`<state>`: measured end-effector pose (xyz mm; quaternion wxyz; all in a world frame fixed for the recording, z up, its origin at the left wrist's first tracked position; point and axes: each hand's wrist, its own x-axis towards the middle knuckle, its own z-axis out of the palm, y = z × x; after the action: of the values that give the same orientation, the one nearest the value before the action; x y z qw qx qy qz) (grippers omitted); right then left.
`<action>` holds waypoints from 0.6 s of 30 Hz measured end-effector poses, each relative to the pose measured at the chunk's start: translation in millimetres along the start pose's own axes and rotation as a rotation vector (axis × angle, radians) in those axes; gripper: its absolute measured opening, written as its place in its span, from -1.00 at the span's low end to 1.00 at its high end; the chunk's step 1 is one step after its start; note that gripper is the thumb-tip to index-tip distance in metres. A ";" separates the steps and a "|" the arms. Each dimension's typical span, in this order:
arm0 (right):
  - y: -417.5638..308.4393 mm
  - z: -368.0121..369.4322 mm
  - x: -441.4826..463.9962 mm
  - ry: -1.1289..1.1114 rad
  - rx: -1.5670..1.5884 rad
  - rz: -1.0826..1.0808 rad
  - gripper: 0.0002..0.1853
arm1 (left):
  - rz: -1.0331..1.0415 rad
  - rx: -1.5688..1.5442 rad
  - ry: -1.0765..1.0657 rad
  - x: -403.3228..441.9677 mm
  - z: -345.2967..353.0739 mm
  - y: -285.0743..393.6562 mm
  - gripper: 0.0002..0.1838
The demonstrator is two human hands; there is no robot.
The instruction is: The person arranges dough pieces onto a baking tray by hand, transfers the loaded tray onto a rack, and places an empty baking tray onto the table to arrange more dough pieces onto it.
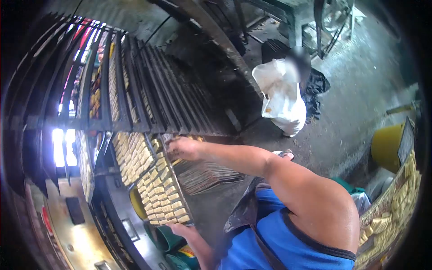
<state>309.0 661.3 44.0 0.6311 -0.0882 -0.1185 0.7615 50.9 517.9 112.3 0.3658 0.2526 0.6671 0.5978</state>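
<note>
A dark baking tray (183,198) carries rows of small pale yellow rectangular baked pieces (157,193). It is tilted and lies partly within a tall metal rack (148,90). My left hand (180,229) grips the tray's near edge, fingers under it and thumb at the rim. My right hand (185,148) is closed at the tray's right side edge, close to the rack's bar; its fingertips are partly hidden. A thin rack bar crosses over the tray's pieces.
More trays fill the rack's slots. Stacked flat sheets (209,175) lie low beside the rack. A white sack (281,99) stands on the floor, and a yellow bucket (387,146) is at right. Another filled tray (391,220) sits at lower right. Metal oven-like fronts (85,234) are at lower left.
</note>
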 end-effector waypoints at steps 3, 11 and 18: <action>-8.1 -18.4 -23.4 0.002 -0.035 0.061 -0.60 | 0.066 0.145 -0.074 55.1 10.7 -16.4 -0.33; -39.7 -84.4 -88.0 0.131 -0.038 0.095 -0.62 | 0.079 -0.108 -0.220 126.5 61.0 -39.9 -0.35; -81.9 -78.0 -90.9 0.194 -0.245 0.303 -0.58 | 0.077 -0.182 -0.038 123.1 135.4 -45.0 -0.39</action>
<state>425.2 591.8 -8.1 0.5024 -0.2538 -0.1342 0.8156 87.9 689.1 42.7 0.3765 0.2550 0.5927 0.6647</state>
